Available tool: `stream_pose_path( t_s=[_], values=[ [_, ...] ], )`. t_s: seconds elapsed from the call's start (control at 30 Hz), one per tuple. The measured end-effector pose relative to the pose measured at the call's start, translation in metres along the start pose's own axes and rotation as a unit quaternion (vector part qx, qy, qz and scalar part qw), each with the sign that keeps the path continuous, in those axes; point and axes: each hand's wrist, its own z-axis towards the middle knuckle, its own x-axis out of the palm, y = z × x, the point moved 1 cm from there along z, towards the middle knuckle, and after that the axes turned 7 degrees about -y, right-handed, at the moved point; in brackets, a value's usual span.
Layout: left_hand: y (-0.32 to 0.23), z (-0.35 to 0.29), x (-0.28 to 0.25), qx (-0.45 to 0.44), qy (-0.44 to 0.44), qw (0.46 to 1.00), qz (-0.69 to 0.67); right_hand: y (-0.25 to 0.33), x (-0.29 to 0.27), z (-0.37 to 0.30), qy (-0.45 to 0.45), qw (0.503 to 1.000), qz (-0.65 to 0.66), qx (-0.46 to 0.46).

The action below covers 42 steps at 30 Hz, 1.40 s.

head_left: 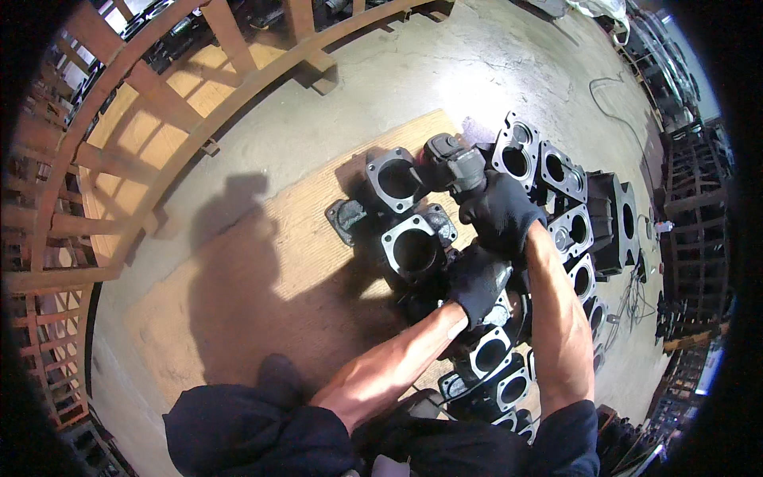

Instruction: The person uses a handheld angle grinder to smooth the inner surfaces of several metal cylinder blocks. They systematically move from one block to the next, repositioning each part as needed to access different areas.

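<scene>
Where castings (397, 233) stand, tan board (318, 199), concrete floor (373, 63)

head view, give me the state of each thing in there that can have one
Right hand: gloved, closed around the power tool
Left hand: gloved, what it grips is hidden
Power tool: held; running or not, can't tell
Casting left of the tool: bore uncovered
Tan board: lying on the floor, partly shadowed
Rust-brown rack: standing, gaps between slats
</scene>
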Motion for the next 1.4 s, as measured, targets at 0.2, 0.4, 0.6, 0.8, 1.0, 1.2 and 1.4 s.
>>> stream_pose_path(
  t_s=[0.2, 0.4, 0.6, 0.8, 1.0, 1.2, 1.4],
  values=[
    [-0.020, -0.029, 0.014, -0.143, -0.024, 0.975, -0.169, -0.021, 0.013, -0.022, -0.033, 0.996, -0.043, -0.075],
    [0.000, 0.004, -0.015, -0.097, -0.020, 0.983, -0.152, 0.014, 0.001, 0.006, -0.009, 0.994, -0.089, -0.055],
    [0.000, -0.004, -0.011, -0.166, -0.003, 0.955, -0.245, 0.008, 0.004, 0.001, -0.031, 0.997, -0.066, -0.039],
    [-0.030, -0.046, 0.030, -0.183, -0.049, 0.950, -0.246, -0.035, 0.011, -0.038, -0.023, 0.998, -0.046, -0.039],
    [-0.030, -0.083, 0.063, -0.124, 0.036, 0.983, -0.127, -0.036, 0.008, -0.068, -0.003, 1.000, -0.025, -0.011],
    [-0.026, -0.039, 0.014, -0.239, 0.119, 0.935, -0.234, -0.027, 0.004, -0.040, -0.025, 0.997, -0.056, -0.046],
    [-0.008, -0.031, 0.028, -0.176, 0.005, 0.968, -0.178, -0.016, 0.003, -0.027, -0.036, 0.997, 0.014, -0.072]
  ],
)
